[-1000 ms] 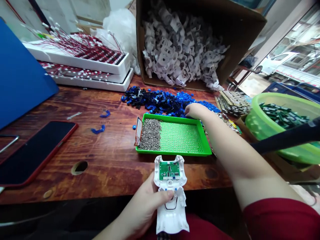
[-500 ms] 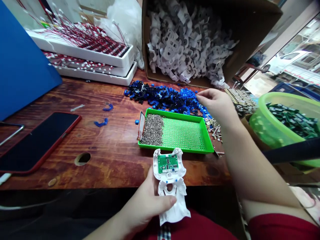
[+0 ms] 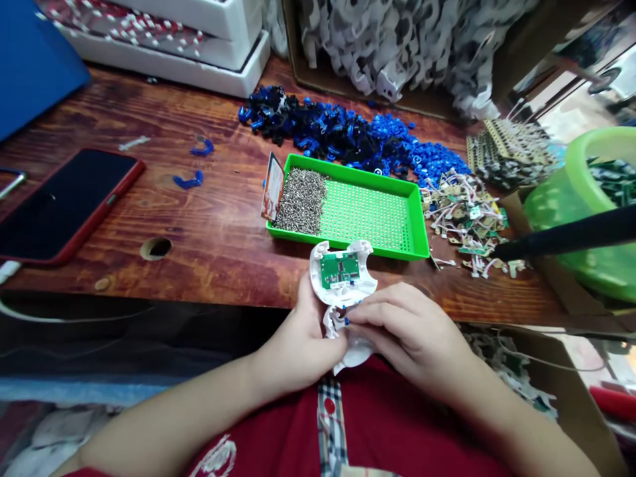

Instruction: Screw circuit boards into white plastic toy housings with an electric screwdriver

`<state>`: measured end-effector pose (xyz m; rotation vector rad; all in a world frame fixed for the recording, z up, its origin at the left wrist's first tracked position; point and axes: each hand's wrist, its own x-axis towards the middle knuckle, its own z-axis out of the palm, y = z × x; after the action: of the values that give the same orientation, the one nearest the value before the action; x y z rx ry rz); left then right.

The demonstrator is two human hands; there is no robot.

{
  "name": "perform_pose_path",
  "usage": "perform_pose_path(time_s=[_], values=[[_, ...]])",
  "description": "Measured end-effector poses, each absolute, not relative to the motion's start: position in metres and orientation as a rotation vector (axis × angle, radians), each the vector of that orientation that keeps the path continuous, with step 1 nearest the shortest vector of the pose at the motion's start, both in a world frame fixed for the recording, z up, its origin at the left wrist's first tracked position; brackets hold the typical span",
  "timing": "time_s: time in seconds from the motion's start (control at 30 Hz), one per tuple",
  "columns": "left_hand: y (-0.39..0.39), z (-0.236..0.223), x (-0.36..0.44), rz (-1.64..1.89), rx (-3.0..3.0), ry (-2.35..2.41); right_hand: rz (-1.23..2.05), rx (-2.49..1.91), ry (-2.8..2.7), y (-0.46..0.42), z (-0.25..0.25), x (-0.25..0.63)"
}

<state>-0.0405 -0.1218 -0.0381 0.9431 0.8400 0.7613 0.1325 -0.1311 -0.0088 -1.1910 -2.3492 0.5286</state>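
Note:
My left hand point(image 3: 304, 339) grips a white plastic shell point(image 3: 368, 289) near the table's front edge, its thumb lying across the lower half. In the shell's upper half sits a green circuit board point(image 3: 340, 267). My right hand point(image 3: 415, 331) is closed in a pinch over the lower half, with a small blue plastic part point(image 3: 346, 321) at its fingertips. The fingers cover much of that lower half. Just beyond the shell lies a green tray point(image 3: 348, 245) with many small metal screws point(image 3: 301, 202) in its left part.
Behind the tray spreads a heap of blue and black plastic parts point(image 3: 342, 136). Wired connectors point(image 3: 467, 212) lie to its right, beside a green basket point(image 3: 551, 199). A phone point(image 3: 69, 199) rests at left. White shells fill a cardboard box point(image 3: 422, 103) at the back.
My right hand has come from the blue parts heap down to the white shell, bringing a small blue part. My left hand still holds the shell. The view has tilted downward.

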Motion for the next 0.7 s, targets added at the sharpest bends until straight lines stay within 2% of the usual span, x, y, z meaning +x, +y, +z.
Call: perform_pose_path(time_s=[0.23,0.4,0.7], values=[[-0.128,-0.041,-0.033,0.84,1.08,0.841,0.199,-1.033,-2.381,-0.135,-0.02,0.135],[-0.131,-0.04,-0.03,0.881,1.064,0.821,0.002,-1.176,-2.199,-0.138,-0.023,0.132],[-0.127,-0.04,-0.033,0.883,1.099,0.848,0.067,-1.103,-2.435,-0.138,-0.013,0.141]])
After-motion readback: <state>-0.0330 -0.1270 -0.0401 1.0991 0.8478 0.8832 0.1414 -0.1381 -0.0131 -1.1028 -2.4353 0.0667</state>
